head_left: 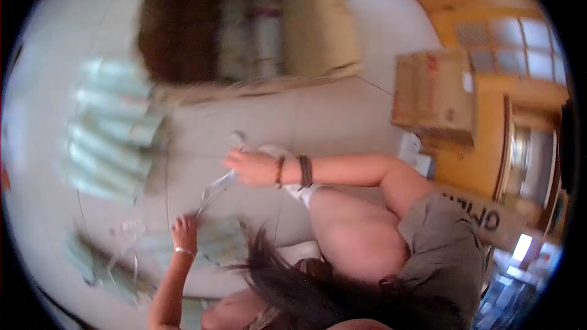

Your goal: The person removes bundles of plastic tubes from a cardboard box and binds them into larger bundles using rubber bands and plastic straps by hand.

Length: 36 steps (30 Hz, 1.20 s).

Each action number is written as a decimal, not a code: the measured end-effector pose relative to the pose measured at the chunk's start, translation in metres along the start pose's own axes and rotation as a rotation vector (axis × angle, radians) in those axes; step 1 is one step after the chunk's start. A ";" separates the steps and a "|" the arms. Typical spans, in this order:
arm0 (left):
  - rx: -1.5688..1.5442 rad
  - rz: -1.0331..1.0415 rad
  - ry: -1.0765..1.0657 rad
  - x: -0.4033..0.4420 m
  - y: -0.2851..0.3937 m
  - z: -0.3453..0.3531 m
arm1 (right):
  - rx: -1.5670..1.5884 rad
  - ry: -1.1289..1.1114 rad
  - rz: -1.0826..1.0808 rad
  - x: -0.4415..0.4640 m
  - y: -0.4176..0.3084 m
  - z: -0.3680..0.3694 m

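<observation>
A thin clear plastic strip (214,189) runs between my two hands and looks pulled fairly straight. My left hand (185,232), with a pale band at the wrist, is closed on its lower end. Closed around the upper end is my right hand (251,166), which has dark beaded bracelets. A small curved, shiny piece (238,135) sticks out past the right fingers; blur hides what it is. Under and beside my left hand lie pale green packs (208,241) on the floor, with loose clear strips (131,263) near them.
A large open cardboard box (321,24) stands ahead with packs inside. Left of it, several pale green packs (110,134) lie in a row on the tiled floor (263,110). A closed carton (431,91) sits by wooden furniture (489,116) at right. My bent leg (354,226) is close by.
</observation>
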<state>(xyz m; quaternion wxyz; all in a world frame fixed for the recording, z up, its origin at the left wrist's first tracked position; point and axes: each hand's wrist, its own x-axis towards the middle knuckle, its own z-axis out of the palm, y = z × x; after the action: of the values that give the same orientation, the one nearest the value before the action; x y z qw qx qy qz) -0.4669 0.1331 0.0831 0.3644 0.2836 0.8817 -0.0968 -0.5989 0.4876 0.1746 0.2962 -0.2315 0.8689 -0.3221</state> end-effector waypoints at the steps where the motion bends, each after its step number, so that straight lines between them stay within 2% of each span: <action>1: 0.038 0.035 -0.033 0.009 0.003 0.016 | 0.035 0.022 0.046 -0.022 0.004 -0.007; 2: 0.077 0.064 -0.065 0.027 0.004 0.033 | 0.071 0.044 0.087 -0.042 0.013 -0.014; 3: -0.021 0.029 -0.167 0.051 0.000 0.057 | 0.108 0.064 0.123 -0.061 0.026 -0.023; 4: -0.121 -0.011 -0.274 0.071 0.000 0.072 | 0.017 0.219 0.205 -0.080 0.044 -0.034; 6: 0.056 0.110 -0.164 0.072 0.003 0.062 | -0.163 0.492 0.352 -0.119 0.094 -0.058; 7: 0.113 0.098 -0.157 0.068 0.004 0.061 | -0.374 0.508 0.565 -0.146 0.135 -0.076; 8: 0.170 0.078 -0.156 0.064 0.004 0.060 | -0.630 0.913 0.481 -0.190 0.163 -0.112; 9: 0.227 0.053 -0.159 0.058 0.002 0.059 | -0.498 1.275 0.686 -0.226 0.182 -0.158; 11: 0.265 0.143 -0.143 0.044 0.001 0.039 | -0.896 1.263 1.129 -0.345 0.203 -0.256; 12: 0.303 0.182 -0.141 0.040 0.007 0.020 | -1.272 1.460 1.206 -0.382 0.199 -0.286; 13: 0.342 0.222 -0.136 0.035 0.013 0.001 | -1.398 1.339 1.598 -0.443 0.216 -0.314; 14: 0.313 0.224 -0.104 0.036 0.012 0.011 | -1.136 1.252 1.861 -0.499 0.231 -0.335; 15: 0.288 0.228 -0.077 0.038 0.004 0.032 | -0.764 1.106 1.911 -0.536 0.235 -0.348; 16: 0.302 0.209 -0.130 0.041 0.002 0.030 | -0.397 0.951 1.913 -0.569 0.239 -0.357; 19: 0.349 0.220 -0.221 0.041 0.001 0.015 | -0.189 0.588 1.674 -0.650 0.290 -0.337; 21: 0.385 0.241 -0.312 0.039 0.015 -0.021 | -0.156 0.571 1.640 -0.658 0.296 -0.338; 23: 0.387 0.298 -0.249 0.044 -0.005 0.017 | -0.119 0.544 1.619 -0.659 0.299 -0.334; 24: 0.384 0.326 -0.217 0.043 -0.012 0.029 | -0.196 0.590 1.639 -0.654 0.298 -0.327; 26: 0.386 0.349 -0.295 0.035 0.002 -0.020 | -0.362 0.687 1.669 -0.633 0.292 -0.317; 27: 0.377 0.346 -0.317 0.033 0.005 -0.031 | -0.414 0.884 1.600 -0.604 0.263 -0.308; 31: 0.317 0.389 -0.327 0.037 0.003 -0.038 | -0.484 0.820 1.626 -0.544 0.232 -0.309; 36: 0.207 0.392 -0.311 0.042 0.005 -0.047 | -0.500 0.878 1.527 -0.472 0.197 -0.298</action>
<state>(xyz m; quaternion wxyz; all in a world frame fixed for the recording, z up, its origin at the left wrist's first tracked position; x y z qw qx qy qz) -0.5157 0.1730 0.0872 0.4764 0.4665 0.7286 -0.1566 -0.4995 1.0291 0.3936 0.0128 0.4918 0.8649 0.0998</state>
